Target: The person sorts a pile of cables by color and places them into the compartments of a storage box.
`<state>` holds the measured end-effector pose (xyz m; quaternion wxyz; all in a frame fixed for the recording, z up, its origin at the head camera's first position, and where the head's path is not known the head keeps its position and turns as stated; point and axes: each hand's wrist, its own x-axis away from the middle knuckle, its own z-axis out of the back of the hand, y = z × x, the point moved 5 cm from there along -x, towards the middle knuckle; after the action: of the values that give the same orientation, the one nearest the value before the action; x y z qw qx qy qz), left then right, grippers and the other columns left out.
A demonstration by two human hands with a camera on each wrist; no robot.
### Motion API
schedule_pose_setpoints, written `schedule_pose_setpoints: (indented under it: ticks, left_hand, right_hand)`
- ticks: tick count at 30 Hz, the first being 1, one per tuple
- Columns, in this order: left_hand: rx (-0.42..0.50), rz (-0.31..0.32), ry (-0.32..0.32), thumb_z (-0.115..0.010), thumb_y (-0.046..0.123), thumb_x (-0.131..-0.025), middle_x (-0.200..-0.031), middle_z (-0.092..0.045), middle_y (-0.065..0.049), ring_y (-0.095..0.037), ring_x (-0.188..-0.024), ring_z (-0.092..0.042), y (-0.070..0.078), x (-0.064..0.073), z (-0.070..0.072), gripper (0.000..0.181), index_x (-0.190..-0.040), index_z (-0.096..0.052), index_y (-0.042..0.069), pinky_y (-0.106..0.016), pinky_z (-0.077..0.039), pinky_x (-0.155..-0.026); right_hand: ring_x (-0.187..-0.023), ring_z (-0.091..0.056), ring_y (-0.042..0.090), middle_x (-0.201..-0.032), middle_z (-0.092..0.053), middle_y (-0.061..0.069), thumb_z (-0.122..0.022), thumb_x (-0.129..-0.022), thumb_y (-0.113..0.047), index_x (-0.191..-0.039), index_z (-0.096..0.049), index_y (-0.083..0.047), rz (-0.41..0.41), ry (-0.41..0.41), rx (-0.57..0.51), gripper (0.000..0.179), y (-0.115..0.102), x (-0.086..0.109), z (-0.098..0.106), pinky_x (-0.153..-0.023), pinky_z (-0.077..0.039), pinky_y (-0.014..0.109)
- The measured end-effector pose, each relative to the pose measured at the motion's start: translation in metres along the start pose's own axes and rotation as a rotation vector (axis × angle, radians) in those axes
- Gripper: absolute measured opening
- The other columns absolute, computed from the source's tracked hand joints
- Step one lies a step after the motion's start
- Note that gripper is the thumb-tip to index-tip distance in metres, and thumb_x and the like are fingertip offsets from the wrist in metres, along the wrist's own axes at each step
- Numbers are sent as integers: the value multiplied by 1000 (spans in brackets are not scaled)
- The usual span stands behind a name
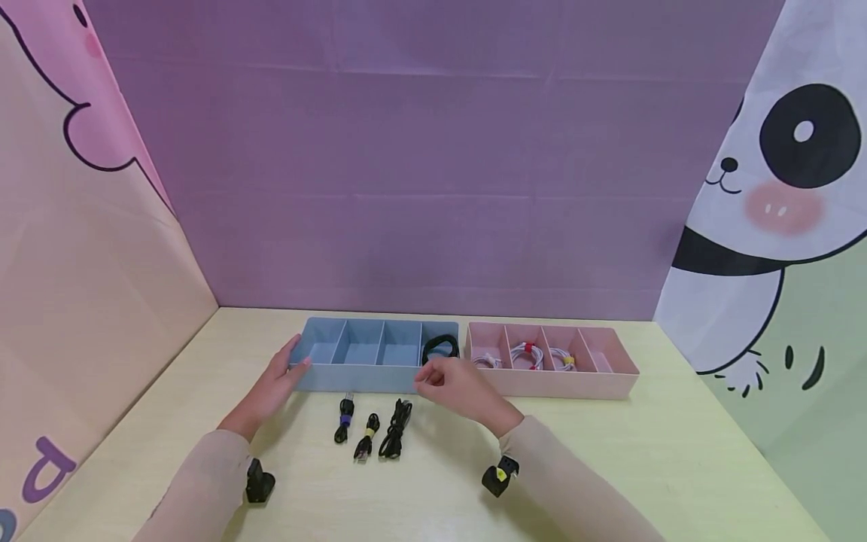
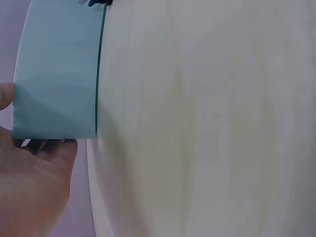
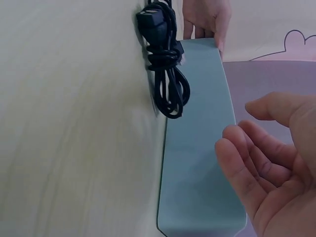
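Observation:
My left hand (image 1: pixel 276 376) holds the left end of a blue divided organizer box (image 1: pixel 359 379), thumb at the front rim and fingers along the end wall. At the box's right end, my right hand (image 1: pixel 463 388) hovers by the front wall with fingers loosely bent. In the right wrist view its thumb and fingers (image 3: pixel 237 163) stand apart with nothing between them. A coiled black cable (image 1: pixel 427 350) lies in the blue box's rightmost compartment, partly hidden by this hand. The other three blue compartments hold nothing.
Right of the blue box stands a pink divided box (image 1: pixel 555 385), with white coiled cables (image 1: pixel 527 354) in three compartments. Before the blue box lie three bundled black cables: one with a purple tie (image 1: pixel 345 420), one with a yellow tie (image 1: pixel 366 436), and a larger bundle (image 1: pixel 396 429).

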<state>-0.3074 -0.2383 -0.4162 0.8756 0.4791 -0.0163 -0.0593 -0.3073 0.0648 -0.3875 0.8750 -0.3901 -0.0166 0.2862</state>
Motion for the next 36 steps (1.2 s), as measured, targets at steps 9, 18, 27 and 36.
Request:
schedule_pose_setpoints:
  ticks: [9, 18, 27, 36]
  left_hand:
    - [8, -11, 2, -37, 41, -109, -162, 5, -30, -51, -147, 3, 0, 1, -1, 78, -159, 6, 0, -69, -4, -114]
    - [9, 0, -6, -37, 45, -108, -163, 8, -29, -51, -147, 5, 2, 4, -1, 80, -159, 7, 2, -71, -4, -112]
    - [2, -9, -4, -36, 44, -109, -162, 8, -29, -51, -147, 5, 2, 4, 0, 79, -159, 8, 2, -71, -4, -113]
    - [-4, -6, 5, -36, 45, -109, -163, 7, -29, -51, -147, 4, 4, 4, 1, 79, -159, 7, 2, -70, -3, -113]
  right_hand:
    - [-67, -58, 2, -74, -64, -15, -74, -92, -26, -90, -73, -19, 18, -27, 54, 7, 1, 5, -14, -62, -49, 23]
    - [-63, -51, 2, -70, -61, -13, -76, -91, -27, -86, -74, -16, 5, -95, 72, 13, 3, 9, -27, -56, -45, 22]
    - [-55, -46, 2, -63, -60, -12, -76, -90, -33, -76, -72, -20, -24, -150, 80, 20, 4, 12, -37, -52, -39, 19]
    - [-51, -41, 3, -58, -52, -12, -75, -90, -40, -71, -67, -21, -43, -148, 97, 28, 2, 9, -39, -49, -34, 20]
